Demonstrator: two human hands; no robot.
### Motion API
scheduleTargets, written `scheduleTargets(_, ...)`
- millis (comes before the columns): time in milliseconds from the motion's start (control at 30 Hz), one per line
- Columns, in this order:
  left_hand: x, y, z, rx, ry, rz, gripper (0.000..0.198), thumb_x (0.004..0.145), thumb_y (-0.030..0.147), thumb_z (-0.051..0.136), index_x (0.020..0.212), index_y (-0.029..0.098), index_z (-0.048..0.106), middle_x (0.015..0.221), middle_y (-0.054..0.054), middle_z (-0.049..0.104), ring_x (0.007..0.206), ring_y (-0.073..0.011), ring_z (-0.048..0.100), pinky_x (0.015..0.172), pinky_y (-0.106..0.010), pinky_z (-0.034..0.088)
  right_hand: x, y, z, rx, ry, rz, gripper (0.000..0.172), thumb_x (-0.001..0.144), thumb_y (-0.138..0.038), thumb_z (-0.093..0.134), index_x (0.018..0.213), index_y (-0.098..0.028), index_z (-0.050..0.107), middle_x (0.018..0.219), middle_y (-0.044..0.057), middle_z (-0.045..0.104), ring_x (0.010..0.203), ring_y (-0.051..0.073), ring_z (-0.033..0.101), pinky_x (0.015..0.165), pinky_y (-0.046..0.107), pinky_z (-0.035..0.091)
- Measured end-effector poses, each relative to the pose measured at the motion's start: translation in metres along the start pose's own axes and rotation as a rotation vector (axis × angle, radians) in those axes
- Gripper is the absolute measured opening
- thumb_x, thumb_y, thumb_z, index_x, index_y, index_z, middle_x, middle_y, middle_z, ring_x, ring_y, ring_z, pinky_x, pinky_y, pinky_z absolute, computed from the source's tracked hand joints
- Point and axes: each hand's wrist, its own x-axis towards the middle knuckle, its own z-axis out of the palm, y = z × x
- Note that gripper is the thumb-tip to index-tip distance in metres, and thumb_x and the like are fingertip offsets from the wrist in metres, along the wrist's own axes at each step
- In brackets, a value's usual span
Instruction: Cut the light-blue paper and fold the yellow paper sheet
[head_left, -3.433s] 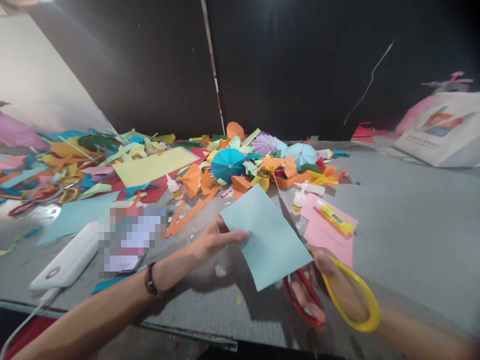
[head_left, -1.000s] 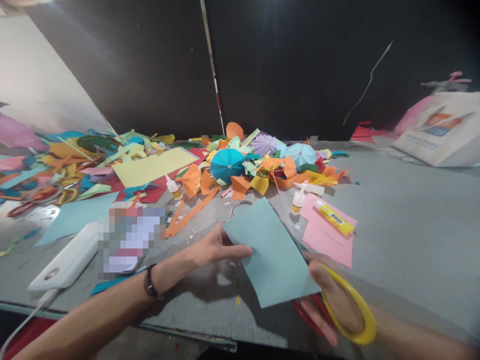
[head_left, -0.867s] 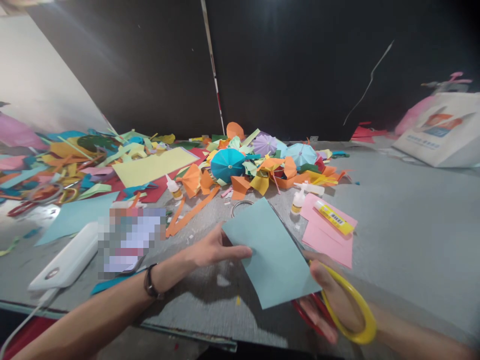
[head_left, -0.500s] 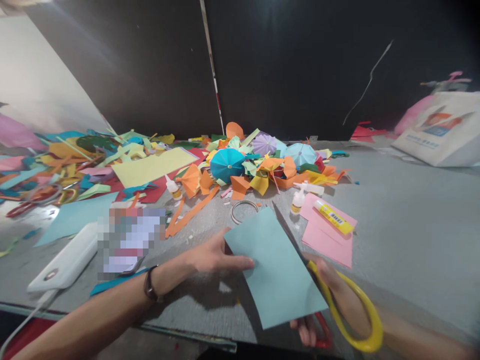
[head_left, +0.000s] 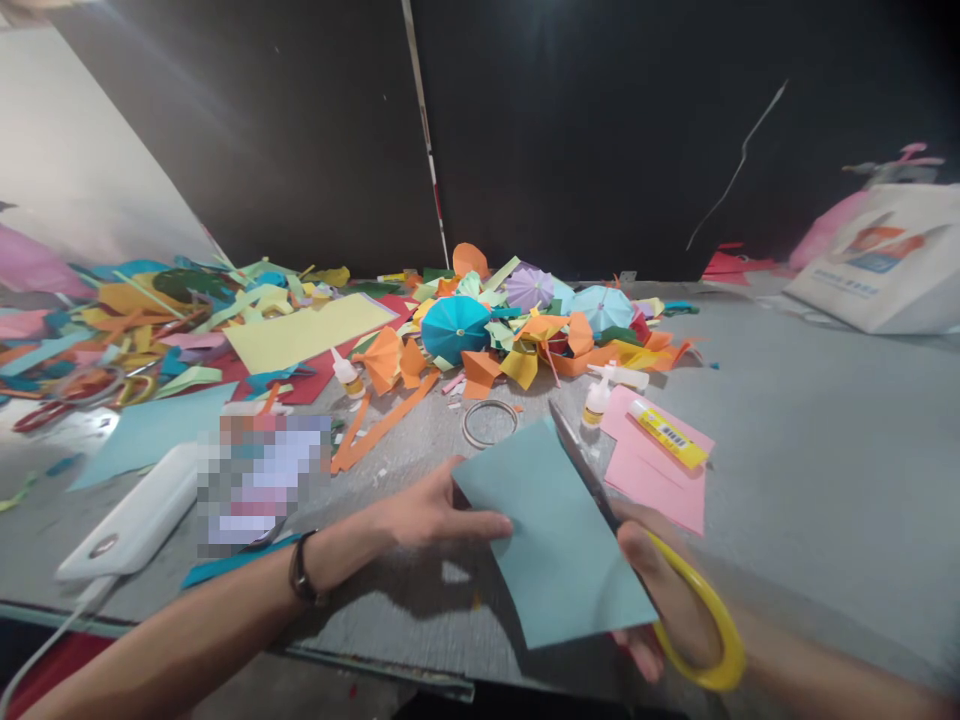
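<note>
My left hand (head_left: 435, 513) pinches the left edge of a light blue paper sheet (head_left: 559, 530) held just above the grey table (head_left: 810, 450). My right hand (head_left: 664, 590) grips scissors (head_left: 600, 495) with a yellow handle loop; its fingers are through the handles. The grey blades run along the sheet's right edge, tips pointing away from me. Part of my right hand is hidden under the sheet.
A metal ring (head_left: 489, 422) lies just beyond the sheet. Pink paper (head_left: 652, 465) with a yellow glue stick (head_left: 667, 433) and small glue bottles (head_left: 596, 398) sit to the right. Paper umbrellas (head_left: 455, 327) and scraps pile at the back, a white power bank (head_left: 124, 525) at left, a bag (head_left: 881, 260) far right.
The sheet has sunk lower and nearer to me, uncovering the metal ring. The scissors moved forward along the sheet's right edge, and the blades now show above it.
</note>
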Motion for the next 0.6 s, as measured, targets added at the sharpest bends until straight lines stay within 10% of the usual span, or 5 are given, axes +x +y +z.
scheduleTargets(133,0.002,-0.005,-0.004,-0.022,0.035,0.022,0.033,0.082,0.039,0.087,0.101,0.016,0.074,0.091,-0.006,0.074,0.079,-0.0170,0.066,0.071,-0.027,0.054,0.006,-0.007,-0.009,-0.089,0.160,-0.097,0.066,0.095,-0.082,0.042,0.072,-0.021,0.055,0.038,-0.004,0.049,0.025,0.011,0.046,0.028,0.019,0.033)
scheduleTargets(400,0.005,-0.006,-0.024,-0.357,0.364,0.155,0.048,0.069,0.034,0.089,0.111,0.017,0.071,0.096,-0.009,0.074,0.082,-0.0230,0.067,0.072,-0.031,0.053,0.028,-0.023,-0.038,-0.662,0.427,0.005,0.045,0.090,-0.054,0.067,0.120,-0.022,0.055,0.056,-0.004,0.063,0.044,0.018,0.057,0.043,0.027,0.042)
scheduleTargets(600,-0.021,-0.010,-0.037,-0.255,0.258,0.084,0.027,0.084,0.044,0.073,0.104,0.025,0.073,0.084,-0.003,0.072,0.089,-0.0230,0.066,0.073,-0.032,0.054,0.028,-0.012,-0.044,-0.982,0.400,-0.155,0.043,0.086,-0.039,0.061,0.123,-0.019,0.053,0.078,0.005,0.074,0.068,0.025,0.070,0.063,0.035,0.049)
